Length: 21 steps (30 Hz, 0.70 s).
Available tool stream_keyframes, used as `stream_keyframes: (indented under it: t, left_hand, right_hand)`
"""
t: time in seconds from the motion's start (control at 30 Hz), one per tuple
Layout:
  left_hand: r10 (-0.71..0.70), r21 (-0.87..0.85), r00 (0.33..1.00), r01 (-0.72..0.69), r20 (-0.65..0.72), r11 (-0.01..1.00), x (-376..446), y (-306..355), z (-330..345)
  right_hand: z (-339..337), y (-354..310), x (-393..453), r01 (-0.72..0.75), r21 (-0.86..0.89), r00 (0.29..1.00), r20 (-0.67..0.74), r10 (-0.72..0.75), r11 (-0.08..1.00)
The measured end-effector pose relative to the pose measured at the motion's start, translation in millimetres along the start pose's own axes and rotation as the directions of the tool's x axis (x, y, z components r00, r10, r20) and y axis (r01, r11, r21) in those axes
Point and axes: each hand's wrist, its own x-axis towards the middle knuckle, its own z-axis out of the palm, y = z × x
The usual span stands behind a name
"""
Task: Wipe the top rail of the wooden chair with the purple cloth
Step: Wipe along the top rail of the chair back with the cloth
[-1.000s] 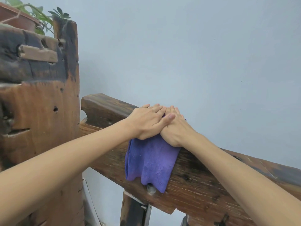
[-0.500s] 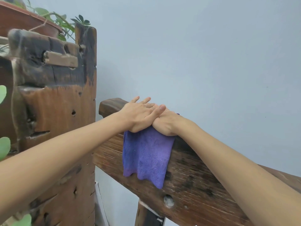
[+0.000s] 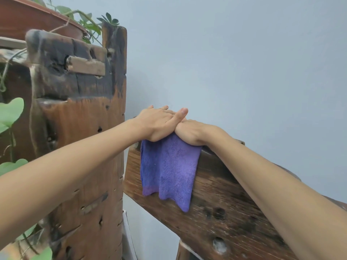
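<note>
The purple cloth (image 3: 169, 169) is draped over the left end of the chair's dark wooden top rail (image 3: 221, 209), hanging down its near face. My right hand (image 3: 193, 133) lies flat on the cloth on top of the rail. Over it lies my left hand (image 3: 159, 122), its thumb across the right hand's back. Both press the cloth onto the rail. The rail's top edge under the hands is hidden.
A tall weathered wooden stand (image 3: 78, 128) rises just left of the rail's end. A terracotta pot (image 3: 33, 17) with trailing green leaves (image 3: 10, 111) sits on top of it. A plain pale blue wall (image 3: 244, 62) is close behind the rail.
Both hands and the cloth have slid left along the rail to its left end, near the wooden stand. The stacked hand pose has stayed the same.
</note>
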Motion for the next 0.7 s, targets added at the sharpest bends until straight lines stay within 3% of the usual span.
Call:
stream_keyframes:
  t: [0.27,0.5,0.6,0.7]
  left_hand:
    - [-0.087,-0.065,0.995,0.084,-0.041,0.994,-1.6,-39.9,-9.1]
    - [-0.153,-0.420,0.988,0.127,-0.027,0.898,-4.0,-73.0,-2.4]
    - [-0.224,-0.656,0.975,0.168,-0.001,0.736,-11.1,-81.9,5.1]
    - [-0.225,-0.890,0.971,0.167,0.075,0.424,-20.9,-87.3,12.1]
  right_hand:
    - [1.3,-27.4,33.7,0.059,0.070,0.998,-0.004,-0.059,0.996]
    - [2.4,-50.6,56.6,0.090,0.023,0.996,-0.012,-0.090,0.996]
    - [2.5,-57.2,58.3,0.119,0.007,0.993,-0.020,-0.118,0.993]
    - [4.5,-59.5,54.4,0.148,0.004,0.988,-0.031,-0.148,0.989]
